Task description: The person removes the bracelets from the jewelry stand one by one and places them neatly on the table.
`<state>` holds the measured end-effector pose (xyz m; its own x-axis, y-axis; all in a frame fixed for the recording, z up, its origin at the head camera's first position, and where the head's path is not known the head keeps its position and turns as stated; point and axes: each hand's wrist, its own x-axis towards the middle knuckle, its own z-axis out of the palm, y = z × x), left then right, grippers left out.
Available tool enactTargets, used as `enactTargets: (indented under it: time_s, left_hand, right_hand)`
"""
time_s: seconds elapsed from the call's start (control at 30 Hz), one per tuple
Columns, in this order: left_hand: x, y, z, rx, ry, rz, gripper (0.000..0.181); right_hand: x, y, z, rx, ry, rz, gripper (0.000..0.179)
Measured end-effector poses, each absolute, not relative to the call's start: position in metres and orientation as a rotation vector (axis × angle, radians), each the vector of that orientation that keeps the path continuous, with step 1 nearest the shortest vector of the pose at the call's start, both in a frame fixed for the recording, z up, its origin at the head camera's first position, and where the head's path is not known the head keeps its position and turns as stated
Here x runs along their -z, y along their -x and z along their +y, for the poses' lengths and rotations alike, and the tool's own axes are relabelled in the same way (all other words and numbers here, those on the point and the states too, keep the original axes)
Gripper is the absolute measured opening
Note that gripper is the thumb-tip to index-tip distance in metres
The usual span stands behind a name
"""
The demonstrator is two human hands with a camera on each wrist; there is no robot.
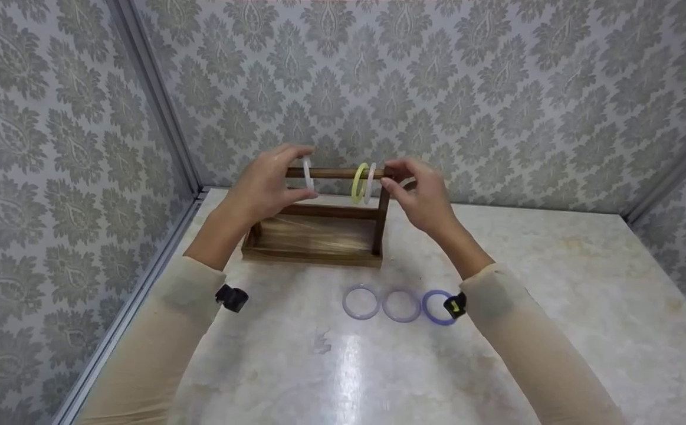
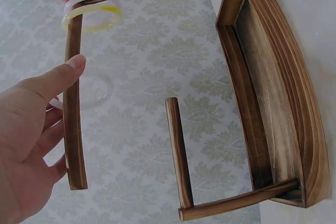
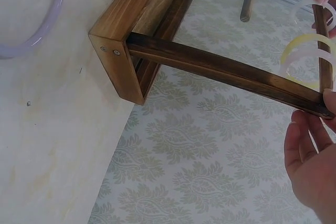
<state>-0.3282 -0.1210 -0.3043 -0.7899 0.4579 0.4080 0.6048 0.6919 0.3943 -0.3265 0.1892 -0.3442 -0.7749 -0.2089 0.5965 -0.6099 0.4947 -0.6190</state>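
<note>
In the head view my left hand (image 1: 266, 183) holds a whitish translucent bangle (image 1: 308, 173) between thumb and fingers. The bangle hangs round the top rod (image 1: 331, 173) of a brown wooden rack (image 1: 313, 257), towards the rod's free left end. My right hand (image 1: 422, 192) pinches the rack's right corner, where rod and upright meet. Just left of those fingers, a yellow bangle (image 1: 355, 186) and a pale pink bangle (image 1: 370, 184) hang side by side on the rod. From the left wrist, my thumb (image 2: 76, 62) overlaps the rod, with the whitish bangle (image 2: 109, 85) behind it.
In front of the rack, a pale bangle (image 1: 344, 302), a light purple bangle (image 1: 401, 321) and a blue-violet bangle (image 1: 424, 308) lie in a row on the marbled table (image 1: 284, 366). A shorter free-ended rod (image 2: 178, 150) stands on the rack's left side. Patterned walls (image 1: 366, 77) close in behind and beside.
</note>
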Motion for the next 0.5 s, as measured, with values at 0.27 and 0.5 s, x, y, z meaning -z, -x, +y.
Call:
enactTargets:
  time_s: [0.27, 0.5]
  left_hand:
    - [0.303, 0.324, -0.141, 0.836, 0.803, -2.575, 0.07]
    - [0.308, 0.323, -0.164, 0.865, 0.764, -2.509, 0.07]
  right_hand:
    - [0.345, 0.327, 0.189, -1.228, -0.674, -2.274, 0.029]
    - [0.345, 0.326, 0.19, -1.223, -0.682, -2.275, 0.029]
